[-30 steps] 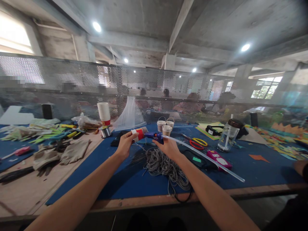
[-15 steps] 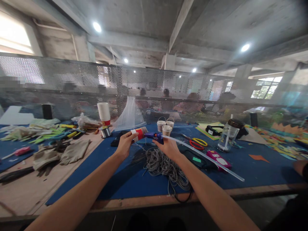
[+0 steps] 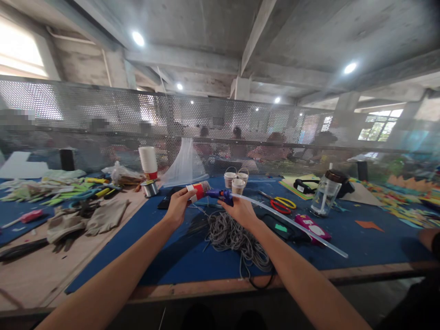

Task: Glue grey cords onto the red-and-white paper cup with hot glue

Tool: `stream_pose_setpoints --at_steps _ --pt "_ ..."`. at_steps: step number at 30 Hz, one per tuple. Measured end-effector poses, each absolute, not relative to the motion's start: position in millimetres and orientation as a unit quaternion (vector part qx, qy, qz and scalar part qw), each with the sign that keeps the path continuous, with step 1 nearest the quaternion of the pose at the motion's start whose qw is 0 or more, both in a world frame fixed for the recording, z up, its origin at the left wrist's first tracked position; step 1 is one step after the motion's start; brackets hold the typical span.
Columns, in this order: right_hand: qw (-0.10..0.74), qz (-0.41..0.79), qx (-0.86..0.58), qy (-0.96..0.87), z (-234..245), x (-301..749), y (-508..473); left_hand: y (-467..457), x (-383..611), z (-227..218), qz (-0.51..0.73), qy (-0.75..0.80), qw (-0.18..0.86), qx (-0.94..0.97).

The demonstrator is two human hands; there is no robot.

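My left hand (image 3: 178, 205) is closed around a paper cup (image 3: 195, 192) with a red and white side, tipped over so that its grey-brown end points right. My right hand (image 3: 242, 211) grips a blue glue gun (image 3: 220, 195), its nozzle against or very close to the cup. From the gun's back a long clear glue stick (image 3: 292, 224) slants down to the right. Under my hands lies a tangled heap of grey cord (image 3: 233, 233). Just behind the gun stand three small buckets (image 3: 238, 185) with thin handles.
Scissors (image 3: 282, 205), a purple case (image 3: 311, 228) and a clear bottle (image 3: 325, 195) lie or stand at the right. Stacked paper cups (image 3: 147, 160), a metal tin (image 3: 150, 188) and work gloves (image 3: 106, 216) are at the left. A perforated screen (image 3: 206, 114) borders the back.
Almost nothing differs. Both hands keep their hold on the cup and the glue gun; the far end of the glue stick has shifted very slightly left and up.
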State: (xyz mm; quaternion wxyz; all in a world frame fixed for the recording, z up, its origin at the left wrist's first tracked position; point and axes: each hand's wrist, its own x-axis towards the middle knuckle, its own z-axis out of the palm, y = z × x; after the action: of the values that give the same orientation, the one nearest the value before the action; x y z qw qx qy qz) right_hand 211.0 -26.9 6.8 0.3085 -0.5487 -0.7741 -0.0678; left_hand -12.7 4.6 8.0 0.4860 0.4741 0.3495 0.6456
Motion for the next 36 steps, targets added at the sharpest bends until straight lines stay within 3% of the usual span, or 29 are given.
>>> stream_pose_setpoints --at_steps 19,36 --pt "0.331 -0.016 -0.545 -0.77 10 210 -28 7 -14 7 0.643 0.355 0.503 0.456" --pt "0.513 0.28 -0.478 -0.655 4 229 2 3 -11 10 0.634 0.364 0.55 0.404"
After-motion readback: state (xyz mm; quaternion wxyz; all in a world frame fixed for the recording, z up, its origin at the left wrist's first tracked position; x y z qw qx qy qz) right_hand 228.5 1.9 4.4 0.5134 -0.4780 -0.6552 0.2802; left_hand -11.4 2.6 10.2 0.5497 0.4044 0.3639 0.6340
